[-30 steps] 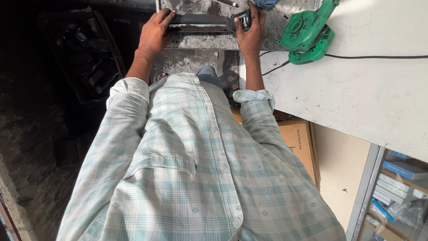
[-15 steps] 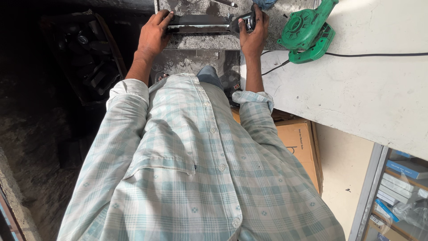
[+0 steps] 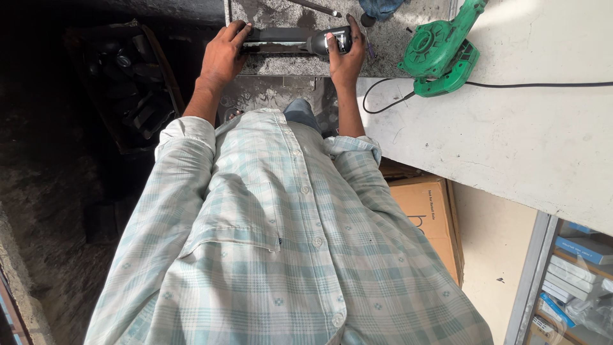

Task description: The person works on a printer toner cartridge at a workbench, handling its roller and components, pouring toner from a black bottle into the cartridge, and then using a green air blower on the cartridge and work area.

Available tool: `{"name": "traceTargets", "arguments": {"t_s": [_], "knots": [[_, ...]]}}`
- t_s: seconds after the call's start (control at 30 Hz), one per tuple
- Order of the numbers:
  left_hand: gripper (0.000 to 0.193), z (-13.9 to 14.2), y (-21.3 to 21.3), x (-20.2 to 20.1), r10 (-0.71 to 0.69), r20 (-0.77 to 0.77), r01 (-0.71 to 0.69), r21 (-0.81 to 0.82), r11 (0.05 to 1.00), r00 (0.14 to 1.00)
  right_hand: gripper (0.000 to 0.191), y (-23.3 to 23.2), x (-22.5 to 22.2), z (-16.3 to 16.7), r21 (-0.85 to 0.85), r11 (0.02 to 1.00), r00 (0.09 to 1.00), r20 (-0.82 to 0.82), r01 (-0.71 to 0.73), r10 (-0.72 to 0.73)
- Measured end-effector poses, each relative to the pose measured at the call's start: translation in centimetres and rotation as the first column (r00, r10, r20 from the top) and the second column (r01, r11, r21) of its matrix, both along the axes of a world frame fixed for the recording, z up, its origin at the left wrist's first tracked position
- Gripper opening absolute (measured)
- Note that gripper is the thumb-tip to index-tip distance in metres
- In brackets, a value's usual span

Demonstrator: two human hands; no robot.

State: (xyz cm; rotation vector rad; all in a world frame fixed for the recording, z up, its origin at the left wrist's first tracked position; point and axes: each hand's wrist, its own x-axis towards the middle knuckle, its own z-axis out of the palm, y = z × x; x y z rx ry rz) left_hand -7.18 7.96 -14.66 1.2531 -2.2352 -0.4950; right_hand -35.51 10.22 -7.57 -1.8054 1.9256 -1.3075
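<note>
Dark metal part: a long black bar-shaped piece [image 3: 287, 39] lies flat on the grey stone slab [image 3: 396, 54], lengthwise between the two hands, at the near edge.
Left hand: the left hand [image 3: 223, 54] is curled over the left end of the piece, fingers closed around it, palm pressing down.
Right hand: the right hand [image 3: 345, 54] grips the rounded right end, thumb and fingers wrapped about it.
Progress, as judged: the piece is seated on the slab and held at both ends; no tool is applied to it, so any working of it appears not yet begun.
Nearby tool: a green electric blower [image 3: 442, 54] rests on the white tabletop [image 3: 511, 140], just right of the slab, its black cord [image 3: 536, 84] trailing right; untouched.
Other items: a thin rod [image 3: 313, 7] lies behind the piece; a cardboard box [image 3: 429, 223] stands under the tabletop; a dark crate of parts [image 3: 128, 83] sits at left.
Not determinable: what the piece is, or its condition.
</note>
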Motion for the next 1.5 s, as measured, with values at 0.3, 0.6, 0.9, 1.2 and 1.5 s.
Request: {"name": "traceTargets", "arguments": {"t_s": [0.3, 0.6, 0.9, 1.2, 1.5], "knots": [[0.083, 0.3, -0.6, 0.0, -0.025, 0.008, 0.025, 0.014, 1.0, 1.0, 0.074, 1.1, -1.3, -0.3, 0.232, 0.973, 0.698, 0.696, 0.003, -0.168], [0.072, -0.1, -0.6, 0.2, -0.068, 0.101, 0.074, -0.058, 0.996, 0.993, 0.063, 1.5, -1.5, -0.8, 0.27, 0.963, 0.658, 0.724, 0.006, -0.208], [0.09, 1.1, -2.6, 0.8, -0.173, 0.105, 0.168, 0.048, 0.985, 0.979, 0.068, 1.7, -1.8, -1.3, 0.286, 0.957, 0.433, 0.869, -0.044, -0.239], [0.09, 2.7, -4.1, 0.4, -0.183, 0.093, 0.165, 0.175, 0.971, 0.979, 0.072, 1.6, -2.4, -1.0, 0.287, 0.957, 0.354, 0.9, -0.048, -0.253], [0.086, 2.4, -5.0, -0.5, -0.156, 0.138, 0.122, 0.227, 0.966, 0.978, 0.076, 1.6, -2.6, -1.1, 0.263, 0.963, 0.349, 0.909, -0.062, -0.226]]}}
